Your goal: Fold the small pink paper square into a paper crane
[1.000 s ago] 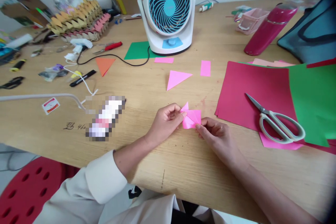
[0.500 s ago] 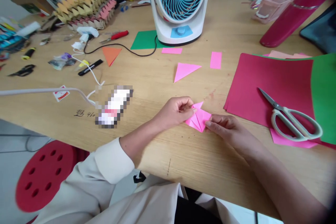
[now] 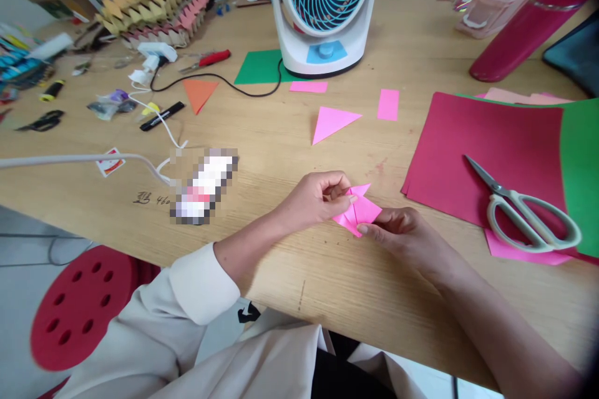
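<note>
A small folded piece of pink paper [image 3: 367, 209] with several creases and pointed corners is held just above the table between both hands. My left hand [image 3: 322, 197] pinches its upper left side, thumb on top and fingers curled behind. My right hand [image 3: 397, 229] grips its lower right edge between thumb and fingers; the fingertips behind the paper are hidden. Beyond the hands lie a pink paper triangle [image 3: 333, 124] and two small pink paper rectangles [image 3: 388, 105], flat on the wooden table.
Scissors [image 3: 524, 212] rest on red paper sheets [image 3: 496, 137] at the right. Behind stands a white fan [image 3: 327, 56], with a dark pink bottle [image 3: 519, 37] farther right. A phone [image 3: 204, 187] lies left of my hands. A red stool [image 3: 79, 305] is below the table edge.
My right thumb has shifted down and left along the paper's lower edge. The paper is tilted a little differently, its top point reaching farther right. The whole view has shifted slightly.
</note>
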Demonstrator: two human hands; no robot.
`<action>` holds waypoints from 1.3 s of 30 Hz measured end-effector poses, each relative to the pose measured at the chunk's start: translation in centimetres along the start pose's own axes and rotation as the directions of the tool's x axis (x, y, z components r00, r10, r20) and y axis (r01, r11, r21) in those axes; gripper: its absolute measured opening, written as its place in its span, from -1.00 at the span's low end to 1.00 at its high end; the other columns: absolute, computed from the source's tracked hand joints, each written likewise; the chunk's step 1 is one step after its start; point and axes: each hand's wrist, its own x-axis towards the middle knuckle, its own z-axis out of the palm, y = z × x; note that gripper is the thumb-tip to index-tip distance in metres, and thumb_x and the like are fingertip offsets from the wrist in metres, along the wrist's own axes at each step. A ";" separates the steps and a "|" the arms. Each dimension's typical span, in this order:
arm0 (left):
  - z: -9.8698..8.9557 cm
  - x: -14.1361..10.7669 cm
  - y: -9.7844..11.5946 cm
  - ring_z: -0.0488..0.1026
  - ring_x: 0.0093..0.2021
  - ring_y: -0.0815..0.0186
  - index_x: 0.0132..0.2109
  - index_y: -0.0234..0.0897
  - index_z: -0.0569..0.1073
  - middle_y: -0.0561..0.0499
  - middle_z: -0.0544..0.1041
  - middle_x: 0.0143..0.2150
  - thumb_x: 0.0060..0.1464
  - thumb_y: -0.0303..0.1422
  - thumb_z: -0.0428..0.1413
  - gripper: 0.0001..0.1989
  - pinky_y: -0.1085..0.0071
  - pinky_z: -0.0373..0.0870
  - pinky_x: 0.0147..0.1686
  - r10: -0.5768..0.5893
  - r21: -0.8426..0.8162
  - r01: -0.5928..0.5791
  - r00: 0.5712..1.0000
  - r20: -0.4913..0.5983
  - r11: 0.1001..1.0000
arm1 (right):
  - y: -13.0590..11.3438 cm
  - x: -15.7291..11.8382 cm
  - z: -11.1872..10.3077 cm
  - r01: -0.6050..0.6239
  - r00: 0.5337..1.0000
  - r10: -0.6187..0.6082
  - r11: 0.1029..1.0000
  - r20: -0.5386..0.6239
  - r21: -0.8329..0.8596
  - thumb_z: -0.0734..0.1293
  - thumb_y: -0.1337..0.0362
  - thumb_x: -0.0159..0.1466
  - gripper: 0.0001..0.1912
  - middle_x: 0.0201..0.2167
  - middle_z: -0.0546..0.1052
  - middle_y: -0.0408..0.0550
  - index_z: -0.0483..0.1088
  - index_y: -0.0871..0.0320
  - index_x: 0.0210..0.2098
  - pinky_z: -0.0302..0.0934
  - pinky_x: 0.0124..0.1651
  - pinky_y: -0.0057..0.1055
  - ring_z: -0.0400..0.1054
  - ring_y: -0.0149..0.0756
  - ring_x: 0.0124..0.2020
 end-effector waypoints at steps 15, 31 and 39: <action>0.5 -0.5 0.3 0.21 -0.48 0.49 -0.40 -0.32 0.34 0.12 0.31 -0.46 0.10 -0.22 0.19 -0.72 0.53 0.13 -0.48 -0.055 0.003 0.055 0.998 -0.020 0.998 | -0.5 -0.2 1.5 -0.029 0.997 0.031 0.999 -0.067 0.036 0.39 -0.02 0.18 -0.62 -0.58 0.16 -0.22 0.33 0.16 -0.50 -0.19 -0.45 -0.39 -0.09 -0.46 -0.52; 0.5 -0.9 0.9 0.25 -0.45 0.46 -0.39 -0.31 0.32 0.10 0.32 -0.44 0.20 -0.24 0.11 -0.73 0.52 0.17 -0.45 0.072 0.105 -0.072 0.997 -0.001 0.992 | -1.1 -0.6 1.7 -0.002 0.998 -0.004 0.996 -0.066 -0.094 0.36 0.10 0.23 -0.64 -0.57 0.04 -0.26 0.14 0.12 -0.50 -0.24 -0.48 -0.41 -0.16 -0.48 -0.53; 1.4 -0.9 0.0 0.18 -0.44 0.47 -0.36 -0.30 0.29 0.14 0.26 -0.44 0.19 -0.20 0.13 -0.72 0.51 0.13 -0.43 -0.010 -0.019 0.010 0.999 -0.045 1.000 | -0.5 -0.3 1.8 0.015 0.995 -0.018 0.999 -0.097 -0.033 0.36 0.04 0.22 -0.62 -0.58 0.06 -0.24 0.18 0.13 -0.52 -0.23 -0.48 -0.40 -0.13 -0.47 -0.53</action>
